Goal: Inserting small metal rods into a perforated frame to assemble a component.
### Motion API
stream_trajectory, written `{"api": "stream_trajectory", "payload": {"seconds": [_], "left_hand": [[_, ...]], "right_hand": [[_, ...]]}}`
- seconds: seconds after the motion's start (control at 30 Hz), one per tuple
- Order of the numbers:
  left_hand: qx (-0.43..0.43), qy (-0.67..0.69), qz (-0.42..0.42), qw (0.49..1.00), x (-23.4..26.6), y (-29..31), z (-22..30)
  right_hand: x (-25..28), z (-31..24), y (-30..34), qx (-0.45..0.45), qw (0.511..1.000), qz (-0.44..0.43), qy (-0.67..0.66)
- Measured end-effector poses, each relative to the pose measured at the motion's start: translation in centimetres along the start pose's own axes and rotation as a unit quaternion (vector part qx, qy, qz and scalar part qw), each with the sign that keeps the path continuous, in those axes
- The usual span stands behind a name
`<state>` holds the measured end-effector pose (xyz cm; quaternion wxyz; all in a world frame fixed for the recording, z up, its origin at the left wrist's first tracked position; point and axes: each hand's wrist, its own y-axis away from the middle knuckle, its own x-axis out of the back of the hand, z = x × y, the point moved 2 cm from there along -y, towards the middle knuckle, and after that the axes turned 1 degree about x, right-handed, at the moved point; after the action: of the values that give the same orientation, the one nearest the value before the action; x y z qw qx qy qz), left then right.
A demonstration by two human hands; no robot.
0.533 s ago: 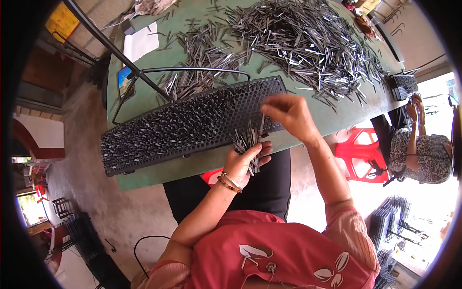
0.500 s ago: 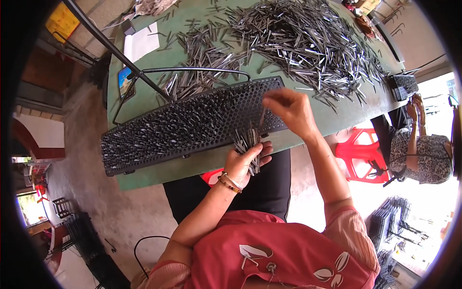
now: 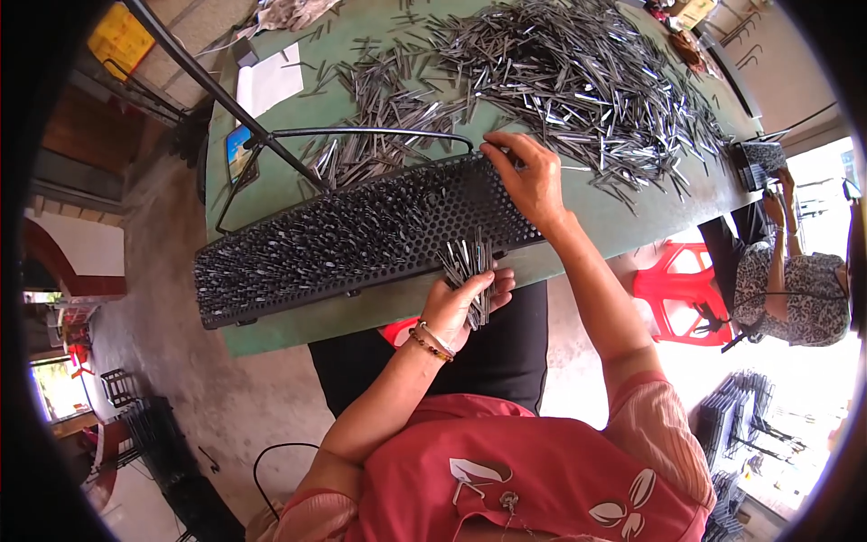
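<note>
My left hand (image 3: 449, 312) is closed round a bundle of thin dark metal strips (image 3: 466, 260), their ends fanning up past the thumb. It is just below the near edge of a black perforated metal panel (image 3: 476, 197). Strips stand packed in the holes over the panel's left and middle, while bare holes show toward its right end. Over the panel's far right corner, my right hand (image 3: 531, 176) has its fingers bent together; whatever they may pinch is too small to make out. A black bent-rod frame (image 3: 370, 131) rises behind the panel.
A big heap of loose strips (image 3: 578, 72) covers the back right of the green table (image 3: 280, 337). A smaller scatter (image 3: 384, 108), white paper (image 3: 271, 86) and a phone (image 3: 240, 154) lie left. At right are a red stool (image 3: 673, 285) and another person's hands (image 3: 781, 203).
My right hand has moved up and slightly left to the panel's far right corner. The left hand keeps its bundle in nearly the same place.
</note>
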<state>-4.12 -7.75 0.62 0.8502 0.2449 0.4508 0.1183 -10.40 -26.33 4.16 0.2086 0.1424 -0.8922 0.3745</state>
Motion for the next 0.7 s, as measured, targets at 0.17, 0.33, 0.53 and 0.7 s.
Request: {"api": "stream_trajectory", "payload": {"seconds": [0.17, 0.33, 0.53, 0.7], "left_hand": [[0.009, 0.005, -0.007, 1.0, -0.2, -0.1, 0.1], [0.009, -0.006, -0.001, 1.0, -0.1, 0.1, -0.1], [0.0, -0.019, -0.008, 1.0, 0.0, 0.1, -0.1], [-0.043, -0.012, -0.019, 0.999, -0.3, 0.2, 0.3]], "right_hand": [[0.0, 0.0, 0.3, -0.001, 1.0, 0.002, 0.013], [-0.7, 0.7, 0.9, 0.084, 0.995, -0.021, 0.053], [0.4, -1.2, 0.9, 0.033, 0.997, -0.051, 0.038], [2.2, -2.7, 2.9, -0.102, 0.95, -0.277, -0.098]]}}
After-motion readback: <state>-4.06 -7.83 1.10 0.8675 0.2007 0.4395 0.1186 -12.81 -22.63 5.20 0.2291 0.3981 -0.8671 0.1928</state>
